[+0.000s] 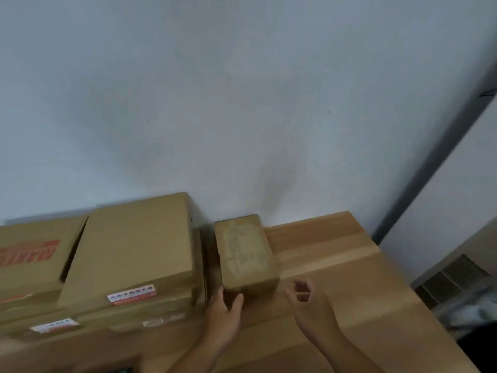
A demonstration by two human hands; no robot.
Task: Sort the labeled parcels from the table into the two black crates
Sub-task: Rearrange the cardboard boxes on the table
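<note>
Red print (pixel 29 253) on left carton (pixel 27 281), white sticker (pixel 131 294) on big carton (pixel 134 243), both too blurred to read.

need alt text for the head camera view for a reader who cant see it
A person's left hand touches the near left corner of a small cardboard parcel on a wooden table, while the right hand hovers just right of it, fingers loosely curled. Larger labeled boxes are stacked to the left against a white wall.
</note>
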